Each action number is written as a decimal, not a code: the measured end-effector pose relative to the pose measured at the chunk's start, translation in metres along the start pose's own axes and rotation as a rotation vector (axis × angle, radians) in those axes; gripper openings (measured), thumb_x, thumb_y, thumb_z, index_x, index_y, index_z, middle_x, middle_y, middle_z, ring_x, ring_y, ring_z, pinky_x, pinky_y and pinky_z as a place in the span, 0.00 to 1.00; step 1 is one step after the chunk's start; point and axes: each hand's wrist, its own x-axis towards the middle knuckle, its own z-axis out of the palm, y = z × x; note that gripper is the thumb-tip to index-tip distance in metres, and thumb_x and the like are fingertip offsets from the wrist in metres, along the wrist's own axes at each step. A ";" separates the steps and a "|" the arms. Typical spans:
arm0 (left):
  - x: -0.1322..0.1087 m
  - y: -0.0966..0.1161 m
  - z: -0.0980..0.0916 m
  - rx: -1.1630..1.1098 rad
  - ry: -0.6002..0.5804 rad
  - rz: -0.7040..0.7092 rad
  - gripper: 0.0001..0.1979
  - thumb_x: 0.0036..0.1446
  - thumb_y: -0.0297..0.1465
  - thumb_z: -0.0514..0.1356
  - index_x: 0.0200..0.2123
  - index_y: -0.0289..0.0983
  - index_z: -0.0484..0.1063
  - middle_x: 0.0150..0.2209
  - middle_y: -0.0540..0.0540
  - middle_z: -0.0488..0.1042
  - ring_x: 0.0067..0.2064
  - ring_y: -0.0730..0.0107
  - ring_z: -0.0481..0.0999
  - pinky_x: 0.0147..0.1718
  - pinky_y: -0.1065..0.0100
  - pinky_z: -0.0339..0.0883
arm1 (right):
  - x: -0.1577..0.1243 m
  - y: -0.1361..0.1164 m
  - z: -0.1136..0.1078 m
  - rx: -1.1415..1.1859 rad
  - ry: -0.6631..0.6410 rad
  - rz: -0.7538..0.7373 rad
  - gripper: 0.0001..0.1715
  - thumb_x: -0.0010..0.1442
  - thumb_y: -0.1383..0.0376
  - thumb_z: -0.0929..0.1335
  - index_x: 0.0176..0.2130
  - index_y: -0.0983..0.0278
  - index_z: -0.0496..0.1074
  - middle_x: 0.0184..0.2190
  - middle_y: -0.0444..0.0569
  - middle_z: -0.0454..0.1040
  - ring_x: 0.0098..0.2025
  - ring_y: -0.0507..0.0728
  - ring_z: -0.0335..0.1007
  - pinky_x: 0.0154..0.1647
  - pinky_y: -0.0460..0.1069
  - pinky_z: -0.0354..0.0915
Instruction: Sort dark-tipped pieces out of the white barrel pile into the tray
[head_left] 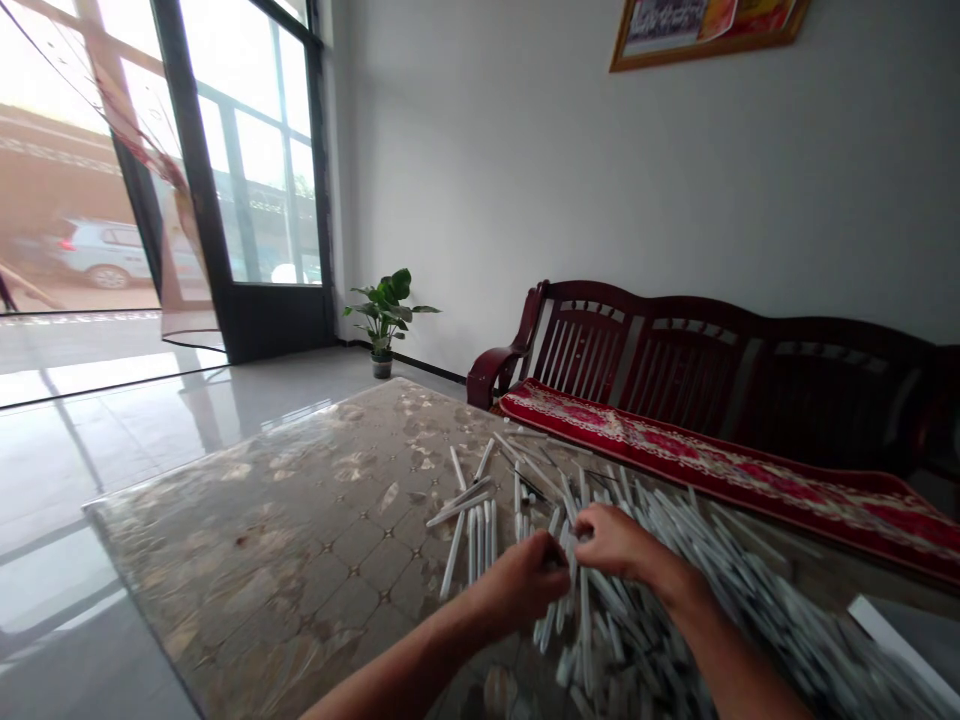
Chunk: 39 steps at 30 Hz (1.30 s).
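Observation:
My left hand is closed, its fingertips curled in toward the right. Close beside it, my right hand is also closed in a pinch, with the two sets of fingers almost meeting. Whatever lies between the fingers is too small and blurred to make out. Below and around both hands spreads a big heap of slim white sticks that look like pens. Left of my left hand, several more white pens lie side by side in a row, with a few lying crosswise above them.
A patterned cover lies on the table. A white box-like object is at the right edge. Behind the table stands a dark red wooden bench with a red floral cushion. A potted plant stands near the glass door.

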 end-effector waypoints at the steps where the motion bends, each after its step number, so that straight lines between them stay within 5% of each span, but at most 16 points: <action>1: -0.004 0.002 0.008 -0.057 -0.061 0.019 0.12 0.53 0.28 0.56 0.42 0.37 0.70 0.24 0.56 0.68 0.22 0.77 0.63 0.22 0.74 0.59 | -0.010 0.008 -0.003 0.022 -0.045 -0.003 0.13 0.42 0.69 0.68 0.31 0.63 0.80 0.31 0.47 0.80 0.36 0.57 0.75 0.35 0.45 0.64; 4: -0.014 0.007 0.022 -0.082 -0.164 0.170 0.15 0.54 0.30 0.59 0.46 0.37 0.71 0.32 0.51 0.75 0.30 0.73 0.72 0.30 0.72 0.66 | -0.029 0.026 -0.012 0.119 -0.181 0.037 0.16 0.42 0.66 0.71 0.35 0.61 0.80 0.32 0.44 0.81 0.30 0.55 0.74 0.31 0.45 0.64; 6: -0.015 0.007 0.022 -0.014 -0.123 0.256 0.14 0.56 0.32 0.58 0.46 0.39 0.73 0.38 0.48 0.78 0.37 0.69 0.75 0.37 0.71 0.67 | -0.030 0.029 -0.017 0.127 -0.143 0.052 0.19 0.42 0.66 0.72 0.38 0.59 0.80 0.33 0.44 0.81 0.31 0.56 0.75 0.32 0.46 0.65; 12: 0.006 -0.008 -0.010 0.340 0.339 0.225 0.11 0.60 0.30 0.54 0.40 0.41 0.76 0.41 0.46 0.78 0.43 0.64 0.76 0.43 0.68 0.64 | 0.024 -0.011 0.002 0.081 0.124 -0.078 0.22 0.53 0.73 0.65 0.45 0.63 0.78 0.44 0.49 0.80 0.48 0.55 0.75 0.50 0.45 0.64; 19: 0.025 -0.041 -0.065 0.655 0.697 -0.045 0.16 0.54 0.23 0.55 0.44 0.42 0.75 0.46 0.44 0.77 0.49 0.58 0.71 0.49 0.61 0.59 | 0.078 -0.040 0.045 -0.040 0.106 -0.083 0.22 0.53 0.75 0.68 0.48 0.63 0.77 0.48 0.53 0.77 0.53 0.57 0.71 0.53 0.46 0.61; 24: 0.029 -0.052 -0.076 0.676 0.726 -0.136 0.16 0.55 0.25 0.55 0.46 0.42 0.75 0.48 0.42 0.76 0.51 0.54 0.69 0.48 0.60 0.57 | 0.080 -0.041 0.050 -0.127 0.093 -0.028 0.16 0.56 0.76 0.66 0.41 0.64 0.78 0.45 0.54 0.76 0.47 0.56 0.74 0.48 0.46 0.64; 39: 0.039 -0.065 -0.076 0.709 0.706 -0.186 0.14 0.56 0.28 0.56 0.45 0.43 0.76 0.47 0.45 0.77 0.50 0.56 0.71 0.46 0.61 0.57 | 0.084 -0.051 0.044 -0.280 0.022 -0.019 0.19 0.56 0.76 0.65 0.46 0.66 0.76 0.46 0.59 0.77 0.49 0.62 0.75 0.48 0.50 0.66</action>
